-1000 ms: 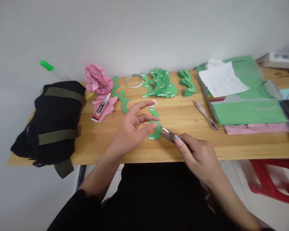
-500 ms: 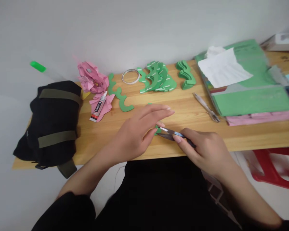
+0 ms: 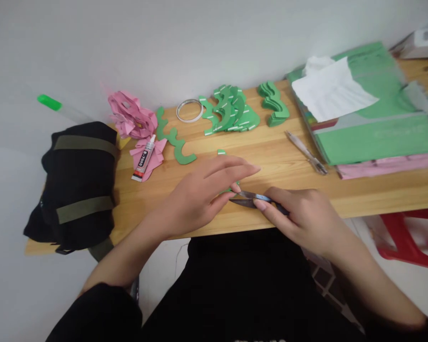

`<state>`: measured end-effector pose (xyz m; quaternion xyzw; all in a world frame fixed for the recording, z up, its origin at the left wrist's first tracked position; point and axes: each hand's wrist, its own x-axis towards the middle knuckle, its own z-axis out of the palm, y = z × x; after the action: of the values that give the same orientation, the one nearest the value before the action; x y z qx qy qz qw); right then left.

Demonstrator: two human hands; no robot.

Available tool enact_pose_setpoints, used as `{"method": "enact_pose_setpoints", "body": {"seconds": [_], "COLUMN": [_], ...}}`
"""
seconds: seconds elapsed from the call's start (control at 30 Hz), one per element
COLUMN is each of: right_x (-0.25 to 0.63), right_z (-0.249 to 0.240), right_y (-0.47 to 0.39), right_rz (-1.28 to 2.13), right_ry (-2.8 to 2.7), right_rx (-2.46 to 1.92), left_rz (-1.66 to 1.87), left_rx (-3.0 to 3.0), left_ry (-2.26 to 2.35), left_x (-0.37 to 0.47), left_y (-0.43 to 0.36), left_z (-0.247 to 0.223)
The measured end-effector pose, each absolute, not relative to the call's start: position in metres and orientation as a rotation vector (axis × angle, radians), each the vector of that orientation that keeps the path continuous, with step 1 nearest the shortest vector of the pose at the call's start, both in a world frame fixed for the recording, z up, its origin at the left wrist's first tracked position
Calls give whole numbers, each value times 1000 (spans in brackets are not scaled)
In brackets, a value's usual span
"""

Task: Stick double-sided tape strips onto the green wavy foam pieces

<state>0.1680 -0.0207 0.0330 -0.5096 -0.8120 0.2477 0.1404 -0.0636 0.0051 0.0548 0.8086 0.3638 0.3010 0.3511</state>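
My left hand [image 3: 201,197] is bent over a small green paper piece [image 3: 221,152], gripping it at the thumb and fingertips. Most of that piece is hidden; a corner with a white strip pokes out above the knuckles. Dark-handled scissors [image 3: 249,195] are in my right hand [image 3: 305,218], thumb and fingers wrapped round the handles. Their blades point left, slightly apart, close to my left fingertips and the green piece.
Along the wall lie pink paper scraps [image 3: 131,114], a glue tube [image 3: 143,159], a tape roll [image 3: 189,110], and stacks of green wavy cutouts [image 3: 231,109]. A black bag [image 3: 82,185] is on the left. A pen [image 3: 306,152] rests beside a green folder [image 3: 378,142] with tissue [image 3: 335,90].
The scissors' blade tips are now nearer my left fingertips, and less green shows between them. The view has shifted slightly. My hands keep nearly the same pose.
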Motion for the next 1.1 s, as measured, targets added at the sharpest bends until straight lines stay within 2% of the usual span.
{"method": "enact_pose_setpoints", "body": {"seconds": [0.17, 0.33, 0.47, 0.6, 1.1], "right_x": [170, 178, 173, 146, 107], "right_z": [34, 25, 10, 1, 3], "right_y": [-19, -12, -6, -1, 26], "right_rz": [795, 944, 1287, 1408, 1417], "right_ry": [-2356, -2334, -1919, -1429, -1419], "right_rx": [-1445, -1464, -1409, -1394, -1403], "left_rz": [774, 928, 1003, 995, 901], "left_rx": [2120, 1746, 1374, 1222, 1060], "left_ry": [906, 1016, 1125, 1114, 1073], "left_x": [-64, -64, -68, -69, -83], "left_y": [10, 7, 6, 9, 26], "left_z": [55, 51, 38, 23, 4]}}
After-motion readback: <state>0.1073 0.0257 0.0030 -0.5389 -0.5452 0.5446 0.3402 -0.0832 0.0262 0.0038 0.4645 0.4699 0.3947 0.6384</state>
